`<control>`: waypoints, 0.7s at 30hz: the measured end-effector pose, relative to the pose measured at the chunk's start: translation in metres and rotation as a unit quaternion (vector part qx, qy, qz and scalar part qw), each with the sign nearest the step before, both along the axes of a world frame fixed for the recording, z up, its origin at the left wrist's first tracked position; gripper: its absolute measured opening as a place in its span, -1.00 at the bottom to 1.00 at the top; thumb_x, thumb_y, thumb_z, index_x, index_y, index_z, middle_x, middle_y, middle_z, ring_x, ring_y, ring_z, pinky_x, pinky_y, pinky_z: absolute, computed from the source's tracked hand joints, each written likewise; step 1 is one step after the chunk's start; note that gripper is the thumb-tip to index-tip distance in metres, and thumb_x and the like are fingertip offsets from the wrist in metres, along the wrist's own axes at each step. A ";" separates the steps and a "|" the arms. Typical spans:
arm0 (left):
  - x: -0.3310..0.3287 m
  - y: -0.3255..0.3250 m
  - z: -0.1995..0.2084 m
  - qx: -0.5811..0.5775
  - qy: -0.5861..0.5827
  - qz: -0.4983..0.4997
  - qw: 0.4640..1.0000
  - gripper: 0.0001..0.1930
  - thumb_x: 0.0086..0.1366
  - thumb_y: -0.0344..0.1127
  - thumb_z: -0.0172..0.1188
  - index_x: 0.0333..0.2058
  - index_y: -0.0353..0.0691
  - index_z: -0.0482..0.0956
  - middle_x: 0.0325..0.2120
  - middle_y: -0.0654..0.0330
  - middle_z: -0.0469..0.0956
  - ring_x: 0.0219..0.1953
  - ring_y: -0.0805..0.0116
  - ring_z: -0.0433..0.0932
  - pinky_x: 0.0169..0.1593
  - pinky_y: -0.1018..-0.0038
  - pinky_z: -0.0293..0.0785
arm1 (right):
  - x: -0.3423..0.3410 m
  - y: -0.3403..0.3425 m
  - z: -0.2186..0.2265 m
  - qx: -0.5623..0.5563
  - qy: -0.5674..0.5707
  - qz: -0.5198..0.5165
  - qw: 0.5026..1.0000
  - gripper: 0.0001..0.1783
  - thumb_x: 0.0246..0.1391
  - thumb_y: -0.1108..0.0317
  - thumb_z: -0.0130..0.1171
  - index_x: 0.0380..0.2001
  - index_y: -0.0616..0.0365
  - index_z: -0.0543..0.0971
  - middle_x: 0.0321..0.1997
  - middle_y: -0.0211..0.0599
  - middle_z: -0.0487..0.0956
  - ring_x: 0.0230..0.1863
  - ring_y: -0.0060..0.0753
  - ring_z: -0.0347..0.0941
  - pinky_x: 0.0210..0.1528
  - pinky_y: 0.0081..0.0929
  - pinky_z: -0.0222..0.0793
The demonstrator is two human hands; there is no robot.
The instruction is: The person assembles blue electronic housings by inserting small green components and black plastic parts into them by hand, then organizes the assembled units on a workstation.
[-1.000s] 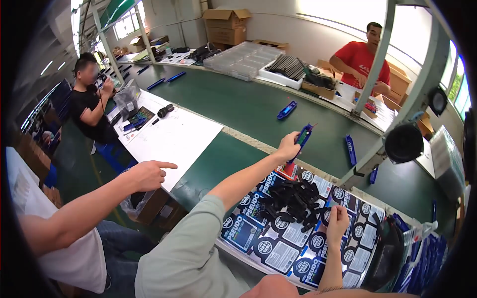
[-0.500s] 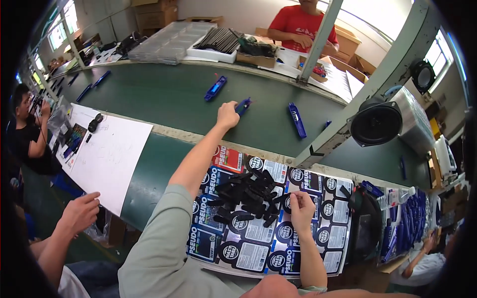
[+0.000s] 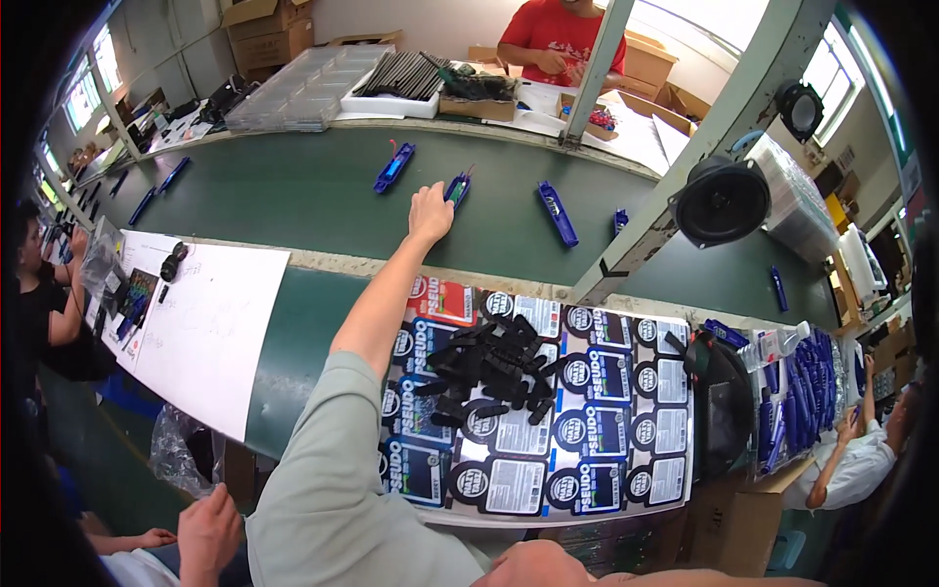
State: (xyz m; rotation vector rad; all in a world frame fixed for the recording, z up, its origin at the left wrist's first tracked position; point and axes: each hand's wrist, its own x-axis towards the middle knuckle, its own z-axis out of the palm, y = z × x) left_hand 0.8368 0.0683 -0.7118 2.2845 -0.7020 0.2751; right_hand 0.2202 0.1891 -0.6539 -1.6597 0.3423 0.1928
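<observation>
Blue casing (image 3: 458,187) now out over green belt (image 3: 313,186), near others, left hand (image 3: 429,212) touching; grasping or released, cannot tell. Right hand gone from view.

Black round speaker (image 3: 722,202), brown cardboard boxes (image 3: 274,45)

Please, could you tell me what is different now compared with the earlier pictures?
The left hand has moved forward, taking a blue case from above the near table's edge out over the far green table. Whether the fingers have let go is unclear. The right hand, earlier beside the black pieces, has left the view. The black pieces stay piled on the printed sheet.
</observation>
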 end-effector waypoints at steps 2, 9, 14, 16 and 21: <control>0.001 0.055 0.002 -0.008 -0.064 0.021 0.998 -0.61 0.30 -0.32 0.19 0.09 -0.25 0.57 -0.15 -0.06 0.61 -0.04 -0.09 0.58 0.12 0.13 0.50 | -0.053 0.013 -0.135 0.093 0.146 -0.130 0.976 -0.80 0.17 0.32 0.31 -0.15 0.12 0.69 -0.31 -0.28 0.65 -0.27 -0.37 0.57 -0.18 -0.38 0.49; -0.110 0.257 0.007 -0.097 0.130 -0.150 0.975 -0.74 0.40 -0.34 0.20 -0.03 -0.36 0.62 -0.27 0.12 0.69 -0.26 0.43 0.64 -0.14 0.49 0.55 | -0.123 0.049 -0.296 -0.211 0.150 -0.374 0.890 -0.80 0.16 0.33 0.27 -0.26 0.27 0.63 -0.32 -0.08 0.68 -0.27 -0.21 0.62 -0.17 -0.29 0.52; -0.182 0.367 0.018 -0.071 0.149 -0.082 0.983 -0.76 0.45 -0.38 0.13 0.00 -0.33 0.61 -0.19 0.13 0.65 -0.10 0.40 0.61 0.02 0.51 0.51 | -0.060 -0.025 -0.201 -0.304 0.175 -0.121 0.929 -0.71 0.06 0.30 0.25 -0.15 0.16 0.64 -0.11 0.13 0.60 0.02 0.21 0.52 0.05 0.03 0.45; -0.186 0.391 0.000 -0.066 0.099 -0.086 0.989 -0.73 0.49 -0.36 0.09 0.06 -0.34 0.57 -0.06 0.11 0.61 0.02 0.37 0.56 0.17 0.50 0.43 | -0.059 -0.049 -0.248 -0.468 0.051 -0.039 0.882 -0.69 0.07 0.29 0.22 -0.11 0.14 0.62 -0.19 0.12 0.61 -0.01 0.22 0.53 0.02 -0.01 0.45; -0.160 0.418 -0.025 -0.095 0.102 -0.087 0.986 -0.68 0.53 -0.34 0.06 0.15 -0.36 0.51 0.04 0.10 0.59 0.10 0.34 0.54 0.23 0.48 0.39 | 0.015 -0.043 -0.175 -0.413 0.177 -0.068 0.891 -0.48 0.21 0.16 -0.04 0.20 0.10 0.48 0.33 -0.01 0.43 0.38 -0.01 0.31 0.43 -0.09 0.18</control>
